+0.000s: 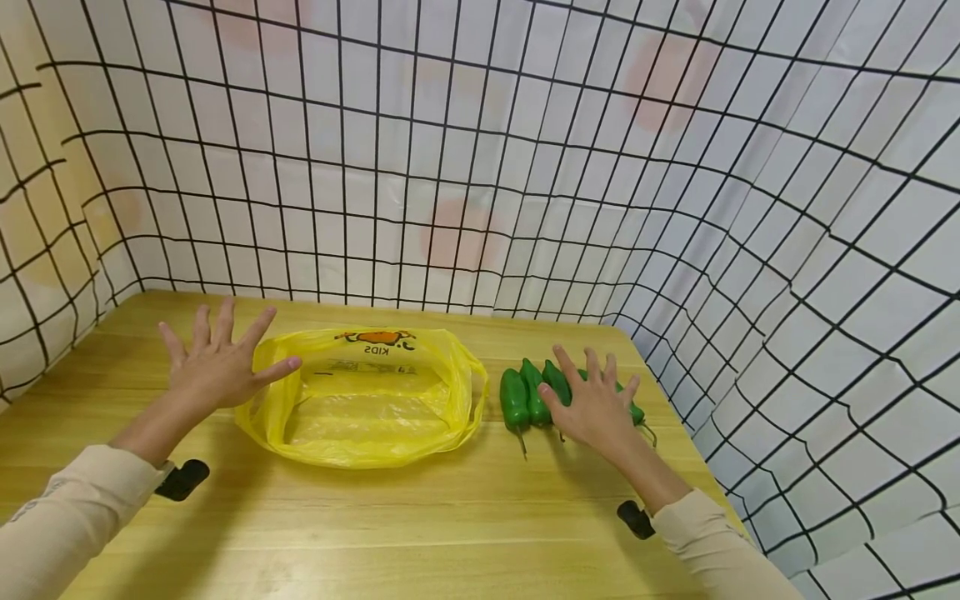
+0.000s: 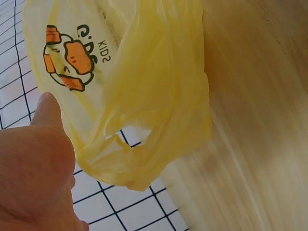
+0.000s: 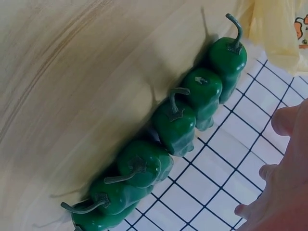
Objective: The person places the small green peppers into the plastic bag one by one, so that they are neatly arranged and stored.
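A yellow plastic bag [image 1: 375,450] with a cartoon print and the word KIDS lies with its mouth spread wide on the wooden table. At its left edge my left hand [image 1: 213,367] hovers, fingers straight and splayed, holding nothing. In the left wrist view the thumb [image 2: 48,113] points past the bag [image 2: 159,86]. Several green peppers [image 1: 514,400] lie in a row to the right of the bag. Above them my right hand [image 1: 596,408] is spread, partly covering some. The right wrist view shows the peppers [image 3: 175,125] side by side, stems toward me, apart from the hand [image 3: 284,178].
The wooden table [image 1: 360,542] ends at a white wall covering with a black grid [image 1: 375,167] behind and at both sides. A black wrist device [image 1: 183,480] sits under the left wrist, another black device [image 1: 636,520] under the right.
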Available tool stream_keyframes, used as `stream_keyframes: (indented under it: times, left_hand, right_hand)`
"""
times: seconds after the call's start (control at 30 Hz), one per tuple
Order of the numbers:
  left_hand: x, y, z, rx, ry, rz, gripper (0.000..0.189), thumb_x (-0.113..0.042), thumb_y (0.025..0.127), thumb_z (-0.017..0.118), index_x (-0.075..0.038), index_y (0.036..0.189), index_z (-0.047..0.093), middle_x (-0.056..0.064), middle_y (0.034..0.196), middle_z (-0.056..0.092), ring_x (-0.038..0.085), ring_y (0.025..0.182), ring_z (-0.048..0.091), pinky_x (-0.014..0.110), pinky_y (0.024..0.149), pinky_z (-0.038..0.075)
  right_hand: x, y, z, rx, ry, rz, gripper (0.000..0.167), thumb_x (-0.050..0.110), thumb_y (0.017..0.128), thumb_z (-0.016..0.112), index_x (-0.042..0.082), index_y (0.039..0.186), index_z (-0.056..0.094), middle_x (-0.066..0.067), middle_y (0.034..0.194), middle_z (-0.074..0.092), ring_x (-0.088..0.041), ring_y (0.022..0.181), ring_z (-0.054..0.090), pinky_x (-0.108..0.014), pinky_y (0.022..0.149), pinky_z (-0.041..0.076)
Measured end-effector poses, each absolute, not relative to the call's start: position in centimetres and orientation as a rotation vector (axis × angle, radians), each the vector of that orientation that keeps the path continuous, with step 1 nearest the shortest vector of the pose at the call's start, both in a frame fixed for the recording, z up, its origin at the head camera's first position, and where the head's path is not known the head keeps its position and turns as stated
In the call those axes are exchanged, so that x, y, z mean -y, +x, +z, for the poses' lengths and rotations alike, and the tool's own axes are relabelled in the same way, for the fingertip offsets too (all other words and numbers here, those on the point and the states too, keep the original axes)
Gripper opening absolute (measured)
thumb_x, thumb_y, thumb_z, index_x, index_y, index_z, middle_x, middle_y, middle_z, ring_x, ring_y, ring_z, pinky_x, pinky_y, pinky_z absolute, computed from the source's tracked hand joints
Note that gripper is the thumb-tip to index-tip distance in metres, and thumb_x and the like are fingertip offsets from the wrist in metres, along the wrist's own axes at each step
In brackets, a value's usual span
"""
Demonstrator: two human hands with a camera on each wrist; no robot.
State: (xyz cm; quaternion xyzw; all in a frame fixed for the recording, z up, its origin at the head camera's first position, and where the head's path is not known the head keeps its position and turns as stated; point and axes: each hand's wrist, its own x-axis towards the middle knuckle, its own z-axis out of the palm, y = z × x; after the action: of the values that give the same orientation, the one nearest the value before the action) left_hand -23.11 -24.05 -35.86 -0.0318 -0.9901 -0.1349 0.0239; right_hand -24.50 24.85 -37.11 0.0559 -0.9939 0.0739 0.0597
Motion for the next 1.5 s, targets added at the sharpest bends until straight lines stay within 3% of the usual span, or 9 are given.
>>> stream_keyframes:
  times: [0.3, 0.47, 0.67, 0.8, 0.93, 1.07, 1.2, 1.3, 1.5]
  left_hand:
    - [24.3, -23.2, -35.8, 3.056, -0.090, -0.481, 0.097, -0.077, 0.095, 0.040, -0.023, 0.164, -0.004, 0.032, 0.160, -0.026, 0.060, 0.142, -0.025, 0.076, 0.098, -0.031]
    - [24.9, -23.3, -35.4, 3.052, -0.102, -0.601, 0.098, -0.074, 0.096, 0.042, -0.023, 0.164, -0.007, 0.036, 0.159, -0.025, 0.067, 0.140, -0.020, 0.081, 0.096, -0.026]
    - [25.5, -23.7, -34.6, 3.085, -0.158, -0.737, 0.098, -0.068, 0.099, 0.045, -0.020, 0.163, -0.011, 0.042, 0.157, -0.020, 0.073, 0.138, -0.011, 0.087, 0.098, -0.011]
    - [25.5, -23.9, -34.4, 3.090, -0.224, -0.761, 0.096, -0.063, 0.101, 0.046, -0.015, 0.163, -0.009, 0.048, 0.156, -0.009, 0.075, 0.137, 0.000, 0.088, 0.099, 0.005]
    - [25.4, -24.1, -34.5, 3.090, -0.290, -0.896, 0.095, -0.058, 0.103, 0.048, -0.012, 0.163, -0.010, 0.047, 0.157, -0.001, 0.073, 0.138, 0.008, 0.086, 0.100, 0.016]
    - [25.3, -24.3, -34.7, 3.080, -0.286, -1.154, 0.098, -0.057, 0.102, 0.051, -0.018, 0.162, -0.016, 0.038, 0.162, -0.005, 0.068, 0.142, 0.005, 0.083, 0.103, 0.016]
    - [25.2, -24.5, -35.0, 3.066, -0.242, -1.282, 0.105, -0.059, 0.098, 0.057, -0.025, 0.161, -0.019, 0.042, 0.161, 0.000, 0.067, 0.142, 0.011, 0.083, 0.101, 0.021]
    - [25.2, -24.7, -35.2, 3.052, -0.220, -1.324, 0.107, -0.059, 0.096, 0.061, -0.028, 0.161, -0.017, 0.047, 0.157, 0.009, 0.068, 0.140, 0.017, 0.082, 0.099, 0.025]
    - [25.3, -24.8, -35.3, 3.048, -0.180, -1.297, 0.102, -0.059, 0.096, 0.061, -0.022, 0.164, -0.006, 0.043, 0.156, 0.020, 0.068, 0.137, 0.024, 0.080, 0.099, 0.027]
  right_hand:
    - [-25.4, -25.0, -37.1, 3.016, 0.144, 0.200, 0.071, 0.060, 0.103, 0.039, 0.032, 0.164, 0.014, -0.027, 0.167, 0.010, -0.059, 0.150, 0.000, -0.084, 0.106, -0.006]
    - [-25.4, -24.9, -36.8, 3.023, 0.149, 0.243, 0.072, 0.061, 0.103, 0.038, 0.032, 0.164, 0.013, -0.027, 0.167, 0.008, -0.059, 0.150, -0.002, -0.083, 0.106, -0.009]
    - [-26.0, -24.4, -36.3, 3.025, 0.164, 0.264, 0.075, 0.061, 0.103, 0.039, 0.030, 0.165, 0.011, -0.029, 0.166, 0.009, -0.062, 0.149, 0.001, -0.085, 0.105, -0.002]
    - [-26.4, -24.5, -36.4, 3.017, 0.159, 0.273, 0.075, 0.058, 0.103, 0.043, 0.030, 0.165, 0.010, -0.030, 0.166, 0.010, -0.062, 0.148, 0.003, -0.085, 0.106, 0.000]
    - [-26.6, -24.8, -36.5, 2.993, 0.168, 0.289, 0.079, 0.052, 0.102, 0.052, 0.031, 0.165, 0.009, -0.030, 0.165, 0.013, -0.061, 0.148, 0.007, -0.085, 0.107, 0.003]
    - [-26.7, -25.0, -36.5, 2.959, 0.174, 0.346, 0.081, 0.048, 0.100, 0.058, 0.032, 0.164, 0.011, -0.030, 0.163, 0.016, -0.062, 0.146, 0.012, -0.085, 0.106, 0.006]
    - [-27.0, -25.2, -36.6, 2.905, 0.161, 0.451, 0.081, 0.044, 0.100, 0.061, 0.031, 0.164, 0.015, -0.031, 0.161, 0.021, -0.060, 0.143, 0.022, -0.081, 0.106, 0.014]
    - [-27.4, -25.5, -36.6, 2.851, 0.159, 0.540, 0.078, 0.040, 0.100, 0.062, 0.025, 0.164, 0.019, -0.029, 0.160, 0.028, -0.057, 0.140, 0.031, -0.078, 0.103, 0.022]
    - [-29.2, -26.1, -36.7, 2.793, 0.156, 0.694, 0.079, 0.036, 0.099, 0.064, 0.018, 0.163, 0.022, -0.023, 0.162, 0.033, -0.052, 0.138, 0.041, -0.081, 0.102, 0.023]
